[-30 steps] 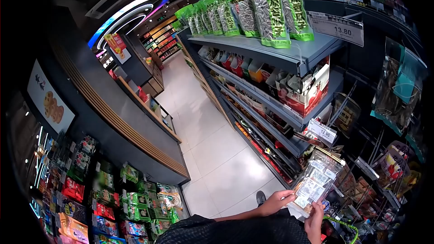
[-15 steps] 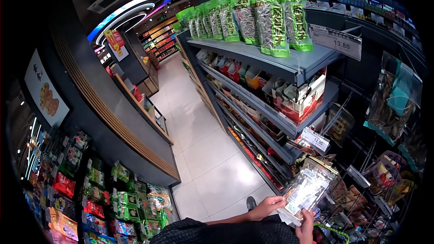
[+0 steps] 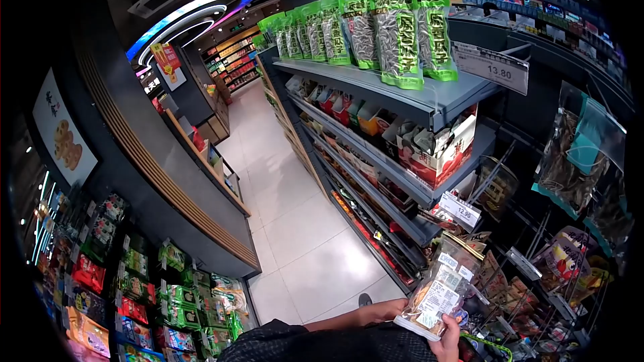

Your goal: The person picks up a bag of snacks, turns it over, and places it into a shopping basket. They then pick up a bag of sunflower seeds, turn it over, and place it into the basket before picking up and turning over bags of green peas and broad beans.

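A clear plastic snack packet (image 3: 436, 293) with white printed labels is held low, in front of the hanging goods at the right. Brownish contents show through its film. My left hand (image 3: 389, 310) grips its lower left edge, with the fingertips partly hidden behind it. At the lower right corner, my right hand (image 3: 447, 343) pinches the packet, thumb on the front face. The upper end of the packet leans away from me, near a 12.90 price tag (image 3: 459, 208).
Green bags of seeds (image 3: 397, 30) line the top of a grey shelf unit (image 3: 463, 94), with boxed snacks (image 3: 436, 151) below. Bags hang on metal hooks at the right. A low display of colourful packets (image 3: 178, 302) stands at the left. A tiled aisle (image 3: 295, 248) runs between.
The packet has tilted, so the bright glare is gone and its labels show more plainly. My left hand's fingers are now more hidden at the packet's edge. The view has shifted slightly.
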Action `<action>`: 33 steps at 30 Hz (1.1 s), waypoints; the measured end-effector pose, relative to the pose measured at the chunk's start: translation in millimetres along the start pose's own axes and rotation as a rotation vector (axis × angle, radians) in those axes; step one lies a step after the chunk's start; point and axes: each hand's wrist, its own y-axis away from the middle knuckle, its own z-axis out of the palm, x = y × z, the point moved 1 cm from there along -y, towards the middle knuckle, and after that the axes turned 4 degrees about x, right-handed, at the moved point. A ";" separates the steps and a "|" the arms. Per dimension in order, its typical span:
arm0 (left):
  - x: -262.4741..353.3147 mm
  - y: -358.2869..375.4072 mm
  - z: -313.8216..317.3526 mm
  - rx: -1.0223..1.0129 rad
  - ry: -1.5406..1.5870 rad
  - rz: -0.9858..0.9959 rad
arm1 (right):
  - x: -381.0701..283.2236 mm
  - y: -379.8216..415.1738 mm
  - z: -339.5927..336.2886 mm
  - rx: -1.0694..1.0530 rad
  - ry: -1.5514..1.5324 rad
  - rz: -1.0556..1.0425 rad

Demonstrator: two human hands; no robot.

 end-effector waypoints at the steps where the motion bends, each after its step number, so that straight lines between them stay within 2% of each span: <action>1: -2.0 -3.7 -3.0 0.001 0.001 0.000 | 0.6 -0.6 -0.3 0.000 0.000 0.001; 3: -8.0 -13.5 -10.2 -0.075 -0.504 0.118 | 4.2 -2.5 -1.2 -0.073 -0.046 0.103; 4: 26.9 5.7 20.5 0.011 -0.496 -0.121 | 5.1 -2.1 -1.0 -0.109 -0.070 0.153; 7: -0.6 19.0 1.1 -0.063 -0.355 0.038 | -0.8 3.1 10.5 -0.228 0.053 0.173; 14: -38.6 26.3 -22.7 -0.086 -0.281 0.202 | -1.2 7.0 9.5 -0.242 0.073 0.185; 18: -42.2 20.4 -27.5 -0.116 -0.266 0.200 | -6.5 10.2 19.9 -0.240 0.092 0.159; 20: -57.8 17.2 -45.8 -0.043 -0.262 0.074 | -6.1 11.1 22.2 -0.217 0.090 0.126; 24: -18.0 28.7 -7.1 -0.149 -0.346 0.167 | -6.7 7.9 20.8 -0.230 0.143 0.116; 26: -23.3 26.7 -9.9 -0.001 -0.193 -0.038 | -5.8 8.7 27.1 -0.196 0.171 0.071; 27: -25.9 27.6 -14.8 -0.002 -0.194 -0.037 | -4.9 8.1 26.7 -0.197 0.172 0.070; 29: -31.0 31.3 -28.4 -0.230 -0.382 0.392 | -2.3 6.9 23.8 -0.166 0.188 0.054; 32: -47.3 30.1 -40.8 -0.222 -0.303 0.426 | 0.1 8.1 24.9 -0.142 0.254 0.013; 33: -36.0 33.9 -30.6 -0.224 -0.302 0.426 | -0.1 8.1 24.8 -0.141 0.254 0.011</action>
